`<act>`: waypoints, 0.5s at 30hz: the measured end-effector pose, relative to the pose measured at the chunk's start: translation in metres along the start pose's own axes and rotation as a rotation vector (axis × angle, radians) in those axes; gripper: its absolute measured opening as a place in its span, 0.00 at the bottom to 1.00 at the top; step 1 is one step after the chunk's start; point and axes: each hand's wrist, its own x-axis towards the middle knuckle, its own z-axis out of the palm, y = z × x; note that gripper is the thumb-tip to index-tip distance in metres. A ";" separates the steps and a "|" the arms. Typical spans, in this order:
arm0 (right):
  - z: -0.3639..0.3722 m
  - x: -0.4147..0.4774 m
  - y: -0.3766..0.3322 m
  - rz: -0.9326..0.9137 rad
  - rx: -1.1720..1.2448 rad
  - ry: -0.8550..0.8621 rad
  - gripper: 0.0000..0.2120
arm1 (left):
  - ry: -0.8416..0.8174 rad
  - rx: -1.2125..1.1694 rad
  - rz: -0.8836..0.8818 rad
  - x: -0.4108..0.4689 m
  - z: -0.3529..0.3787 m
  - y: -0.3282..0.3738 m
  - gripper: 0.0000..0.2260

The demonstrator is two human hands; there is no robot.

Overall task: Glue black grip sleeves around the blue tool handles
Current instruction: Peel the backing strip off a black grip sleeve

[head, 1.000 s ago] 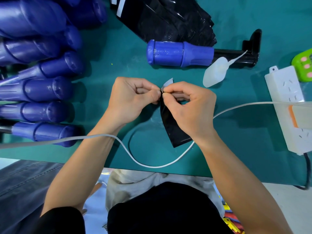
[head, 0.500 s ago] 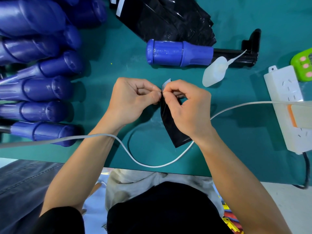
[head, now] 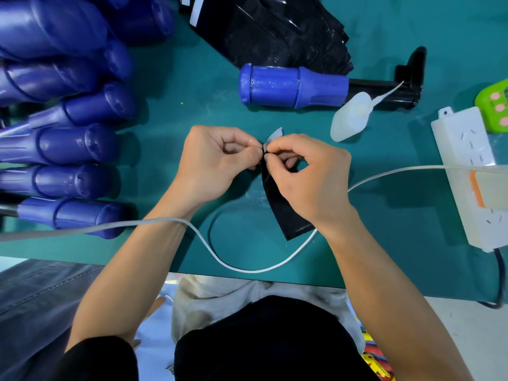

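Observation:
Both hands meet over the green mat (head: 220,111). My left hand (head: 217,160) and my right hand (head: 308,177) pinch the top corner of a black grip sleeve (head: 286,215), which hangs down under my right palm. A pale backing flap (head: 275,134) sticks up above my fingertips. One blue tool handle (head: 291,86) lies on its side beyond my hands, with a black shaft to its right. A translucent glue bottle (head: 349,122) lies against that shaft.
Several blue handles (head: 63,144) are stacked at the left. A pile of black sleeves (head: 275,28) lies at the top. A white power strip (head: 475,174) and a green device (head: 494,105) sit at the right. A white cable (head: 247,268) loops under my wrists.
My right hand's fingers have shifted slightly at the sleeve's top corner, and the pale flap stands a little more exposed. Everything else has kept its place.

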 end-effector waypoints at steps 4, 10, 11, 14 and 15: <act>0.002 -0.002 -0.001 -0.101 -0.119 0.071 0.04 | -0.007 0.026 0.007 -0.001 0.000 0.000 0.09; 0.003 -0.002 0.000 -0.127 -0.149 0.085 0.06 | -0.018 0.050 0.009 -0.002 0.000 0.001 0.09; 0.002 -0.001 0.000 -0.109 -0.119 0.061 0.06 | -0.020 0.047 0.005 -0.002 0.000 0.001 0.09; 0.000 0.001 0.001 -0.049 -0.038 0.000 0.07 | -0.020 0.039 0.000 -0.001 0.000 0.001 0.10; 0.000 0.001 0.001 -0.035 -0.020 -0.010 0.07 | -0.021 0.036 0.000 -0.002 0.000 0.001 0.10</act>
